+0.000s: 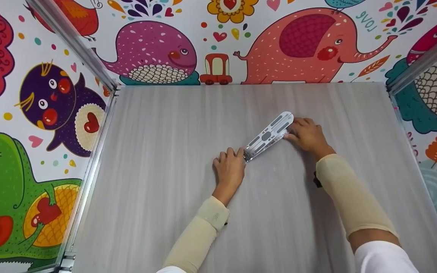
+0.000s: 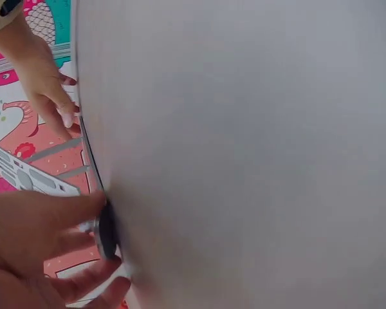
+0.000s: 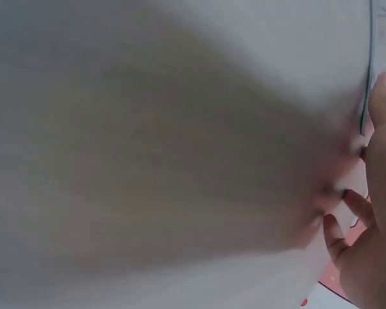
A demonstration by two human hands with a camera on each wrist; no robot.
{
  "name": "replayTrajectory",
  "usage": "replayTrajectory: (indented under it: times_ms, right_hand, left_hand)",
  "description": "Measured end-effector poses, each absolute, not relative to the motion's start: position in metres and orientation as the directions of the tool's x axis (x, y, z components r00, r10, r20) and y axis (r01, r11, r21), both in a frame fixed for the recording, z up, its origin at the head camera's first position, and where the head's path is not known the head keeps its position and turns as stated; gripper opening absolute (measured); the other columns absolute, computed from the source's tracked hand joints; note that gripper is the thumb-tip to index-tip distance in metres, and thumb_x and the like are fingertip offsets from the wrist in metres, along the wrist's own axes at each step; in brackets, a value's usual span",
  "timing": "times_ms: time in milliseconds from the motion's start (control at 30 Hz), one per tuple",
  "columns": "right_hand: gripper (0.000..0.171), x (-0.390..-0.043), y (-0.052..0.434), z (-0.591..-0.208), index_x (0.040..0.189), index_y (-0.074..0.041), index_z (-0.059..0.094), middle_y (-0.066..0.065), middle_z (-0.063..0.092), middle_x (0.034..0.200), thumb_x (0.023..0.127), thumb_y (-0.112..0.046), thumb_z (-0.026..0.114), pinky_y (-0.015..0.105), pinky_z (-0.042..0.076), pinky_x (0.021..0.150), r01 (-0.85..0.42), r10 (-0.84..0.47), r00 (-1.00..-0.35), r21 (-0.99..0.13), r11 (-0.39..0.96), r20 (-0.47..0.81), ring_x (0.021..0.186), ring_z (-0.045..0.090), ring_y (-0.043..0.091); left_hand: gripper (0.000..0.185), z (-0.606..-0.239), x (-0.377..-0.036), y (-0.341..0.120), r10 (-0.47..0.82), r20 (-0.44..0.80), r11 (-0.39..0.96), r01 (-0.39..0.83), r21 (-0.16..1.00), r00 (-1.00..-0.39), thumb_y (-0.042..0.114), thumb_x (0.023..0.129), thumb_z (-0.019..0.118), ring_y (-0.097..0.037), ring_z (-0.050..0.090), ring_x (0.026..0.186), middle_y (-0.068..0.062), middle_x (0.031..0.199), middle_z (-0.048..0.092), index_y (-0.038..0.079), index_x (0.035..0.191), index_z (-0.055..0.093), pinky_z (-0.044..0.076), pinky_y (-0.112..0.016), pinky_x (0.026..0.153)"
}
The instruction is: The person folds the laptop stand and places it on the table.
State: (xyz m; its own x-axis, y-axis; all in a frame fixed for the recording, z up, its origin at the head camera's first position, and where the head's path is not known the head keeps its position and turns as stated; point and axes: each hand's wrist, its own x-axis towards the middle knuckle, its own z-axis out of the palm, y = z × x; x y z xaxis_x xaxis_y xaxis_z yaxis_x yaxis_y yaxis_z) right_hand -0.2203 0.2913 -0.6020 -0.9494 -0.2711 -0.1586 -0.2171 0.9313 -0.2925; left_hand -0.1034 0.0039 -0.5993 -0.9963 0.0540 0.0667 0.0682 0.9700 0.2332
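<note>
A narrow, silver-white folding stand (image 1: 266,138) with grey pads lies diagonally on the table. Its upper panel is raised off the base and meets it at a hinge at the near-left end. At that end, my left hand (image 1: 230,170) holds the stand, with thumb and fingers either side of a dark round part (image 2: 106,232) in the left wrist view. My right hand (image 1: 309,135) grips the far-right end of the base, its fingers bent close to the tabletop. In the right wrist view a thin base edge (image 3: 372,58) runs to my right thumb (image 3: 384,103); the panel is out of sight there.
The grey wood-grain table (image 1: 157,144) spreads around both hands. Metal rails (image 1: 93,167) edge its left side, and walls printed with cartoon animals, such as an elephant (image 1: 279,57), stand at the back and sides.
</note>
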Motion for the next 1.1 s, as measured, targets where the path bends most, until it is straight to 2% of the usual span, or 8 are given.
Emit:
replayTrajectory:
  times_ms: [133, 300, 533, 733, 933, 1100]
  right_hand:
    - [0.063, -0.224, 0.285, -0.605, 0.142, -0.017, 0.060, 0.012, 0.047, 0.152, 0.095, -0.058, 0.062, 0.072, 0.031, 0.110, -0.215, -0.269, -0.952, -0.307, 0.927, -0.143, 0.145, 0.032, 0.040]
    - [0.059, -0.226, 0.281, -0.607, 0.138, -0.014, 0.063, 0.011, 0.049, 0.150, 0.092, -0.052, 0.068, 0.067, 0.032, 0.114, -0.190, -0.246, -0.962, -0.366, 0.911, -0.114, 0.143, 0.035, 0.037]
    - [0.058, -0.224, 0.282, -0.608, 0.136, -0.011, 0.065, 0.014, 0.057, 0.144, 0.088, -0.041, 0.077, 0.062, 0.038, 0.111, -0.252, -0.279, -0.960, -0.382, 0.889, -0.016, 0.137, 0.044, 0.038]
    - [0.057, -0.219, 0.283, -0.606, 0.130, -0.007, 0.070, 0.015, 0.063, 0.134, 0.084, -0.038, 0.082, 0.057, 0.040, 0.112, -0.278, -0.292, -0.956, -0.379, 0.883, 0.021, 0.129, 0.052, 0.037]
    - [0.056, -0.209, 0.285, -0.605, 0.124, 0.001, 0.072, 0.019, 0.065, 0.123, 0.082, -0.034, 0.084, 0.059, 0.047, 0.100, -0.288, -0.279, -0.957, -0.351, 0.891, 0.077, 0.118, 0.056, 0.040]
    - [0.061, -0.197, 0.281, -0.608, 0.129, 0.004, 0.066, 0.022, 0.064, 0.120, 0.085, -0.035, 0.083, 0.058, 0.049, 0.094, -0.257, -0.240, -0.966, -0.331, 0.908, 0.093, 0.112, 0.059, 0.041]
  left_hand:
    - [0.051, -0.600, -0.105, 0.003, 0.041, 0.086, 0.970, 0.060, 0.237, -0.995, 0.030, 0.084, 0.084, -0.030, 0.062, 0.102, -0.008, 0.112, 0.067, 0.020, 0.132, 0.069, 0.047, -0.054, 0.088]
    - [0.051, -0.599, -0.109, 0.001, 0.049, 0.088, 0.969, 0.069, 0.237, -0.995, 0.030, 0.082, 0.085, -0.028, 0.063, 0.098, -0.007, 0.107, 0.068, 0.020, 0.131, 0.071, 0.047, -0.052, 0.085]
    - [0.051, -0.598, -0.114, -0.002, 0.081, 0.090, 0.970, 0.100, 0.223, -0.993, 0.029, 0.080, 0.086, -0.029, 0.064, 0.095, -0.006, 0.101, 0.067, 0.020, 0.128, 0.073, 0.045, -0.052, 0.083]
    - [0.051, -0.597, -0.123, -0.007, 0.118, 0.064, 0.971, 0.129, 0.199, -0.991, 0.029, 0.082, 0.085, -0.029, 0.065, 0.098, -0.006, 0.105, 0.069, 0.022, 0.131, 0.071, 0.044, -0.055, 0.087]
    - [0.051, -0.594, -0.144, -0.015, 0.135, 0.044, 0.971, 0.141, 0.192, -0.990, 0.029, 0.083, 0.084, -0.030, 0.066, 0.103, -0.004, 0.109, 0.071, 0.027, 0.132, 0.071, 0.041, -0.063, 0.098]
    - [0.039, -0.597, -0.169, -0.028, 0.130, 0.049, 0.961, 0.138, 0.238, -0.990, 0.031, 0.082, 0.084, -0.028, 0.066, 0.102, 0.000, 0.106, 0.073, 0.030, 0.120, 0.077, 0.039, -0.061, 0.101]
